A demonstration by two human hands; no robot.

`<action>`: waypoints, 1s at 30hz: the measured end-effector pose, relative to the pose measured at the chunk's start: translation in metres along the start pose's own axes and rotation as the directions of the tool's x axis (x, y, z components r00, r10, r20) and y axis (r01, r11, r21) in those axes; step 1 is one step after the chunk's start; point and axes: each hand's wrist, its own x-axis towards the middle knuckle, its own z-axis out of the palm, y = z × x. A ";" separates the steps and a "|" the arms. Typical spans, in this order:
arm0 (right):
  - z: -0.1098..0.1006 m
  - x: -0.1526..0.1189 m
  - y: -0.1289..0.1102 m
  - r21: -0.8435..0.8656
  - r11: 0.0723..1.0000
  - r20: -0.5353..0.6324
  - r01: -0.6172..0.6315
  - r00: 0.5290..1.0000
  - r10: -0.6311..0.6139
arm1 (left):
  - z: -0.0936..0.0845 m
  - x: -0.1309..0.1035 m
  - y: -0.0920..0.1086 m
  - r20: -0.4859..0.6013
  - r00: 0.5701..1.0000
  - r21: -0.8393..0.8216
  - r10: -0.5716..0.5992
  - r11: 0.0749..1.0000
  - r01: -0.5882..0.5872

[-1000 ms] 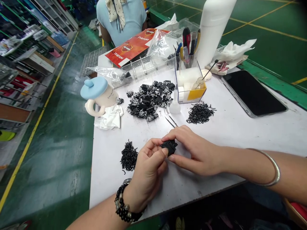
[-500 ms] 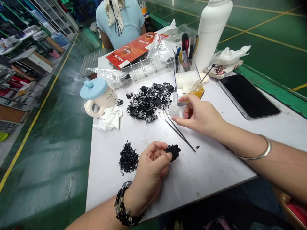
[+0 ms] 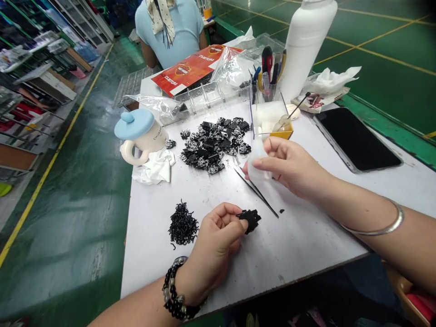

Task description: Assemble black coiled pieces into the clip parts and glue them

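Observation:
My left hand [image 3: 218,240] pinches a flat black part [image 3: 250,220] between thumb and fingers, above the white tabletop [image 3: 293,254]. My right hand [image 3: 289,165] is closed around a small translucent squeeze bottle [image 3: 259,161], its narrow nozzle pointing up. Below that bottle lie dark tweezers [image 3: 257,193], with a tiny black piece [image 3: 282,210] near their end. A heap of black and silver parts [image 3: 213,144] spreads over the middle of the table. Left of my left hand is a pile of small black curved pieces [image 3: 183,223].
A mug with a blue lid [image 3: 134,125] and crumpled tissue [image 3: 155,167] stand left. Behind are a clear divided tray [image 3: 204,97], tool cup [image 3: 267,88], yellow-edged box [image 3: 283,131] and white bottle [image 3: 304,45]. A phone [image 3: 357,138] lies right. A person [image 3: 185,32] sits beyond.
My right hand has closed on the squeeze bottle and lifted it slightly off the table. My left hand still holds the black part, slightly further right in view.

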 end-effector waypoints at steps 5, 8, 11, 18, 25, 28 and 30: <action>0.003 -0.006 -0.011 0.506 0.860 -0.134 0.065 0.991 0.004 | -0.001 0.001 0.001 0.026 0.999 0.025 -0.036 0.999 0.035; 0.005 -0.014 -0.012 0.461 0.870 -0.176 0.174 0.979 -0.103 | -0.001 0.001 0.003 0.019 0.999 0.044 -0.036 0.998 0.035; 0.010 -0.026 -0.010 0.304 0.912 -0.197 0.274 0.955 -0.221 | 0.000 0.002 0.003 0.019 0.999 0.063 -0.027 0.998 0.025; 0.018 -0.039 -0.004 0.129 0.932 -0.124 0.338 0.938 -0.323 | 0.000 0.004 -0.001 0.006 1.000 0.091 0.013 0.996 -0.014; 0.017 -0.039 -0.004 0.091 0.926 -0.120 0.365 0.928 -0.354 | 0.000 0.003 0.001 -0.004 1.000 0.103 -0.001 0.995 0.001; 0.017 -0.039 -0.004 0.078 0.926 -0.116 0.370 0.926 -0.360 | 0.000 0.003 0.001 -0.004 1.000 0.105 -0.001 0.994 0.001; 0.017 -0.040 -0.003 0.070 0.926 -0.117 0.371 0.925 -0.362 | 0.000 0.004 0.001 -0.006 1.000 0.106 -0.001 0.994 0.001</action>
